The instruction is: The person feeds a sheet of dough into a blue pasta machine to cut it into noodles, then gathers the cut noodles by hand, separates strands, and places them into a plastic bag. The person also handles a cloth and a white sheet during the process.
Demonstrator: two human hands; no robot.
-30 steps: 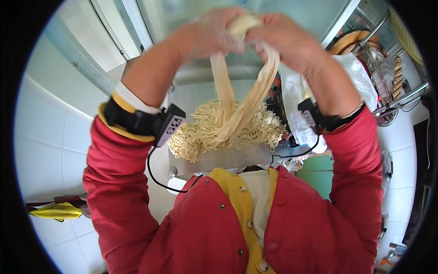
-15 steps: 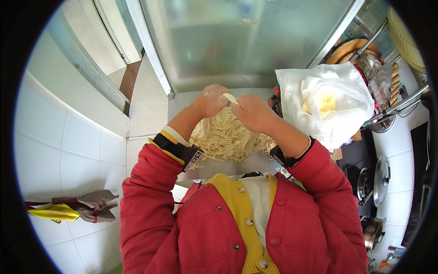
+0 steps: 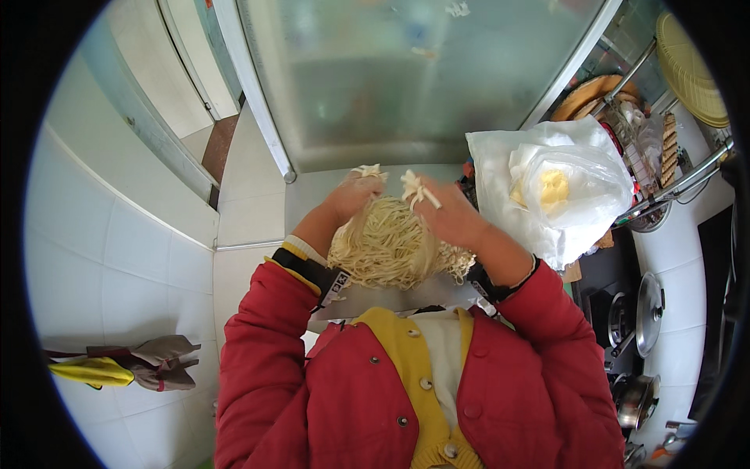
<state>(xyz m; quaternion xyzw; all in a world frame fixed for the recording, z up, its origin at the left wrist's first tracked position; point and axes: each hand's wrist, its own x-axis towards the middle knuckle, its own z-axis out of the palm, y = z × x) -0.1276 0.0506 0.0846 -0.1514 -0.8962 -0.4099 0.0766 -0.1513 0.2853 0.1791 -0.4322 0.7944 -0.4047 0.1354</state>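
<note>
A broad heap of pale fresh noodles (image 3: 391, 254) lies on the grey metal counter (image 3: 371, 298) in front of me. My left hand (image 3: 355, 195), dusted with flour, is closed on a bunch of noodles at the heap's far left; short ends stick out above its fingers and strands hang below. At the far right, my right hand (image 3: 449, 213) grips another bunch, with several thick white ends poking out past the thumb side. More strands trail from it down to the pile. A gap separates the two hands.
Right of the heap sits an open white plastic bag (image 3: 551, 191) with yellow flour in it. Beyond the counter stands a frosted glass panel (image 3: 406, 86). A wire rack (image 3: 656, 180), a pan lid (image 3: 650, 313) and a steel pot (image 3: 637, 399) are at the right.
The hands were close together with a strand between them. Now they have drawn apart, and noodle ends show above each fist.
</note>
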